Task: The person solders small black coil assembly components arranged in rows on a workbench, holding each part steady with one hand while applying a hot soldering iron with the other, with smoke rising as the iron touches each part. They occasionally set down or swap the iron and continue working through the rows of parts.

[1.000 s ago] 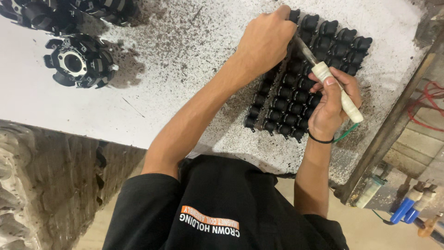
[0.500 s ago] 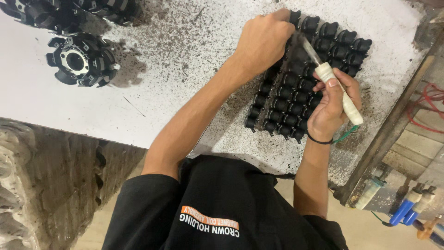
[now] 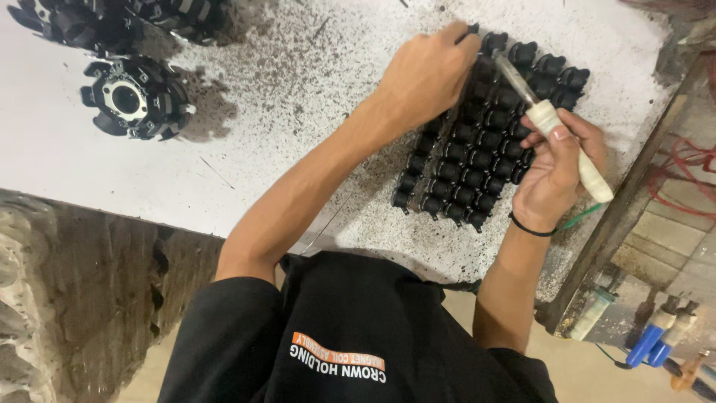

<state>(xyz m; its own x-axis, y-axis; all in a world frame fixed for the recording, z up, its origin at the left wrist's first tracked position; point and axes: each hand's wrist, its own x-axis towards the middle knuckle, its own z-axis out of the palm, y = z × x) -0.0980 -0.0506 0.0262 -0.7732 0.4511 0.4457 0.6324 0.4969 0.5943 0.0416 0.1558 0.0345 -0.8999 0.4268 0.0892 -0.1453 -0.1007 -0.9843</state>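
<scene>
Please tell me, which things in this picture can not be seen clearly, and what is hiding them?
- Head view: tool tip, hidden among the black parts.
- Head view: what the left hand fingers pinch, covered by the hand itself.
- Head view: round black pieces at the top left, cut off by the frame edge.
- Head view: what the right hand palm covers of the tool handle.

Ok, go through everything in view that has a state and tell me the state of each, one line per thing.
left hand: resting on the far edge of the block, fingers curled
right hand: closed around the tool handle
white-handled tool: held tilted, tip down among the black parts
block of black parts: packed in rows, lying flat on the table
black toothed ring: lying flat, untouched
white table: strewn with dark grit
</scene>
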